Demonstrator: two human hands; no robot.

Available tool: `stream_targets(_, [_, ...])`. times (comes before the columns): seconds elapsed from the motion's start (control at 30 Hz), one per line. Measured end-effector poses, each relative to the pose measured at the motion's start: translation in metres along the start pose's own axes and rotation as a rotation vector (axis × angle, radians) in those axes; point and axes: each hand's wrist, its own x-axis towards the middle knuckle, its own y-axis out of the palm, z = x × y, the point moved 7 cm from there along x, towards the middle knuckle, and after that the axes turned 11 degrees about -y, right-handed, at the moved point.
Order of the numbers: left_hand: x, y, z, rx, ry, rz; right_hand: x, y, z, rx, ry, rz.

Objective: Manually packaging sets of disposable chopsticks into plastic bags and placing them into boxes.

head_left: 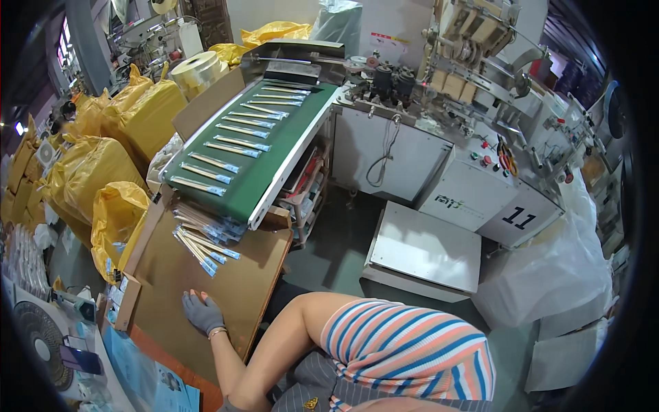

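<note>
My left hand point(204, 314), in a grey glove with bare fingertips, rests on the brown tabletop point(165, 275). Its fingers are stretched out and hold nothing. Farther up the table, apart from the hand, lies a loose pile of slim packets point(204, 246) that look like wrapped wooden chopsticks with blue-and-white ends. More such packets point(223, 163) lie crosswise, spaced along a green conveyor belt point(237, 180) that slopes toward the table. My right forearm point(271, 350) crosses over toward the left arm; its hand is out of sight at the lower edge.
Yellow bags point(147, 113) crowd the left side, with an open yellow bag point(113, 213) beside the table. A fan point(44, 336) and a phone point(81, 358) are at lower left. To the right stand a machine cabinet point(453, 189), a white box point(422, 254) and a clear plastic bag point(549, 275).
</note>
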Motion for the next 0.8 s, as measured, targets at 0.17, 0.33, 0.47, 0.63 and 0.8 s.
stream_targets(0.17, [0.003, -0.007, 0.017, 0.017, -0.001, -0.049, 0.002, -0.009, 0.001, 0.423, -0.074, -0.063])
stream_targets(0.33, [0.0, 0.001, -0.014, 0.009, 0.086, -0.041, 0.006, -0.004, -0.005, 0.842, -0.016, -0.165])
stream_targets(0.47, [-0.003, -0.011, 0.009, -0.002, 0.096, -0.026, -0.037, -0.009, -0.025, 0.951, 0.25, 0.095])
stream_targets(0.63, [-0.002, 0.001, 0.007, -0.049, 0.048, -0.038, -0.213, -0.043, -0.114, -0.132, 0.642, -0.3])
stream_targets(0.8, [-0.002, -0.007, -0.01, -0.034, 0.061, -0.02, -0.34, -0.049, -0.124, -0.326, 0.975, -0.165])
